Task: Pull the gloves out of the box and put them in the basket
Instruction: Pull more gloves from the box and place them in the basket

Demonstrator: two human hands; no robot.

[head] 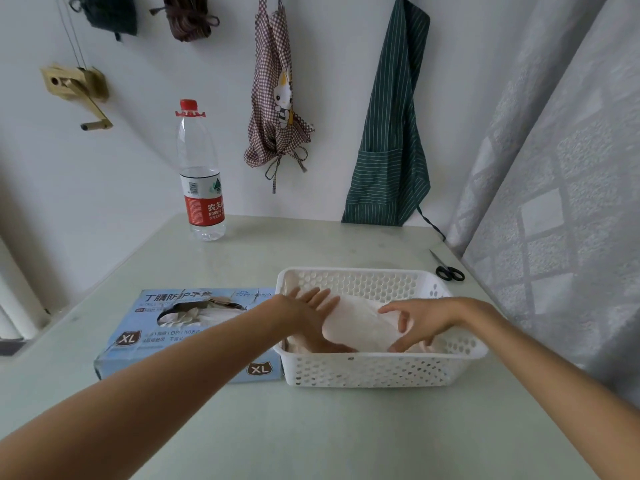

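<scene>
Inside the white perforated basket [374,370], which is sitting toward the right edge of the table [242,427], both hands are working on a pale bundle of gloves [360,329]. The left hand [311,308] is lying against the bundle's left end with its fingers straight and spread, pressing rather than gripping. The right hand [420,322] is curving over the right end, thumb and fingers bent around the soft mass and appearing to pinch it, though the contact underneath is hidden. More pale material is showing at the basket's floor beneath the bundle.

The glove box [194,336] is lying flat just beside the basket's left wall, touching it or nearly so, and more gloves [194,315] are bulging from its oval top opening, so the job looks only partly done.

The gloves seem very light, thin and limp, likely clinging to one another, so a bunch will probably sag and shed pieces unless gathered from both ends. At the box, pinching the protruding tuft at the opening looks the best hold, with the other hand steadying the light carton.

At the table's back edge a water bottle [201,174] is standing, and scissors [448,270] are lying near the back right corner.
</scene>
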